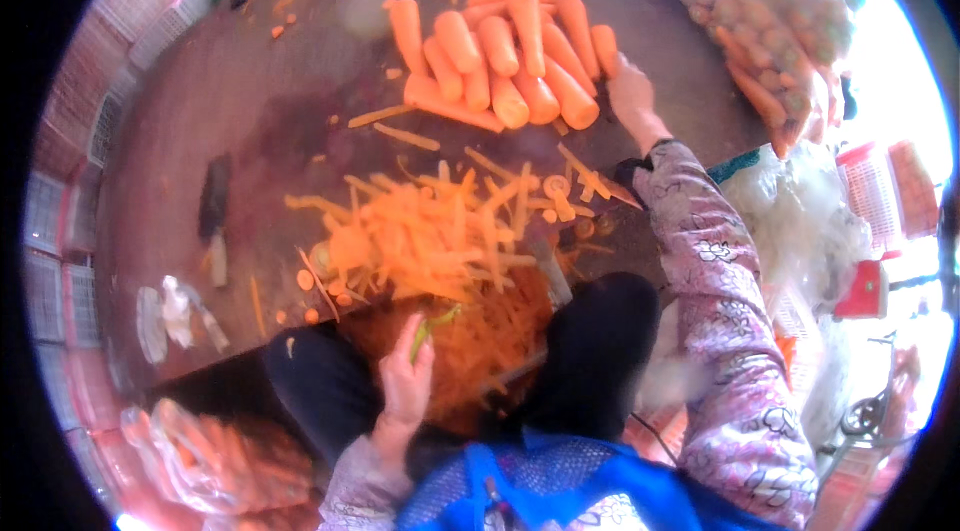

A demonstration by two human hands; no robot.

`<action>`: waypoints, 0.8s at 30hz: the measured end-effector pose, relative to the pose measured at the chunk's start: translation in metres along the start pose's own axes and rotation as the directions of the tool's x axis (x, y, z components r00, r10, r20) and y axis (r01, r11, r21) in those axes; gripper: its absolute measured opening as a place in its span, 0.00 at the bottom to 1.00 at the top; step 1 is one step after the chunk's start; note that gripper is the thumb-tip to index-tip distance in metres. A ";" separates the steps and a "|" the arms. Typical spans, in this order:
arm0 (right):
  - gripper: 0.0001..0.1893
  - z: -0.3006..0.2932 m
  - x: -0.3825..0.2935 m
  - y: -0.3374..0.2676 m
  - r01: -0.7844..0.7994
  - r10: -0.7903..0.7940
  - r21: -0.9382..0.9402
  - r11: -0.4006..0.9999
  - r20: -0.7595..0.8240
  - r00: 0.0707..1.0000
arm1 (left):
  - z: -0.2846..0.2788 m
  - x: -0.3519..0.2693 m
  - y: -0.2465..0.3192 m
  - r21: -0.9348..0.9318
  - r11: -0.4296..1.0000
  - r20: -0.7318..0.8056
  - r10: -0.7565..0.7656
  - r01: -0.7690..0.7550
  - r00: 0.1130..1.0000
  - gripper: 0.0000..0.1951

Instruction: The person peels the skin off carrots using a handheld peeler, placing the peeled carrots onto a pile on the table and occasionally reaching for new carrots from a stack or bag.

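My left hand (405, 373) holds a green vegetable peeler (435, 328) above a container of carrot peelings (487, 351) between my knees. My right hand (632, 96) reaches far forward to the right end of a pile of peeled carrots (499, 43). Its fingers are on the lower end of the outermost carrot (604, 49), partly covering it. The peeled carrots lie stacked on a dark tabletop (292, 96), most with their thick ends towards me. Nearer to me, a heap of long orange peelings (427, 231) spreads over the table's front edge.
A dark-handled knife (216, 216) lies on the left of the table, near crumpled clear plastic (176, 313). Bagged carrots (217, 456) stand at lower left. Full mesh sacks (750, 21) are at the far right, above clear plastic bags (795, 208). Cut carrot ends (556, 193) lie beside the peelings.
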State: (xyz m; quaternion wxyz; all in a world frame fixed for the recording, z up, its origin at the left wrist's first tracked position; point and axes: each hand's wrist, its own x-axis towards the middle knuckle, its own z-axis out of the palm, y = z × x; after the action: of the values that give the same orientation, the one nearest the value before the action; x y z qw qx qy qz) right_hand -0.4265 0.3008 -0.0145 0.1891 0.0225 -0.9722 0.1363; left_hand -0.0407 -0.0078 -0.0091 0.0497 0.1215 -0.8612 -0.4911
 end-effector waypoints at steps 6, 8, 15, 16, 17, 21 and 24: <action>0.14 -0.076 -0.034 0.029 -0.149 0.210 0.654 0.742 -0.014 0.978 | 0.000 0.002 0.002 -0.434 0.865 0.095 -0.233 0.251 0.968 0.18; 0.13 -0.118 -0.059 0.010 -0.162 0.143 0.748 0.643 0.091 0.986 | 0.001 0.008 0.014 -0.621 0.712 0.164 -0.291 0.328 0.942 0.19; 0.12 -0.189 -0.163 -0.109 -0.311 -0.328 0.900 0.304 0.406 0.853 | -0.004 0.020 0.072 -0.862 0.334 0.336 -0.187 0.382 0.923 0.17; 0.12 -0.182 -0.179 -0.123 -0.413 -0.312 0.885 0.217 0.463 0.829 | -0.007 0.020 0.077 -0.864 0.279 0.381 -0.183 0.420 0.906 0.17; 0.12 -0.175 -0.192 -0.135 -0.508 -0.304 0.852 0.128 0.521 0.797 | -0.009 0.018 0.075 -0.860 0.229 0.414 -0.208 0.456 0.886 0.16; 0.09 -0.148 -0.217 -0.166 -0.561 -0.206 0.813 -0.157 0.529 0.823 | -0.006 -0.003 0.060 -0.854 0.246 0.415 -0.207 0.458 0.886 0.15; 0.10 -0.116 -0.237 -0.179 -0.579 -0.135 0.780 -0.238 0.564 0.815 | 0.008 -0.015 0.058 -0.840 0.239 0.438 -0.231 0.487 0.869 0.15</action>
State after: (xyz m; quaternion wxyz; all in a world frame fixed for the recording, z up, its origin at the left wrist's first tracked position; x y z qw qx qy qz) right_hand -0.1476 0.1588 0.0457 -0.1633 0.0001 -0.4999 0.8506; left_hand -0.0374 0.0305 0.0370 -0.1013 0.2096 -0.3673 -0.9005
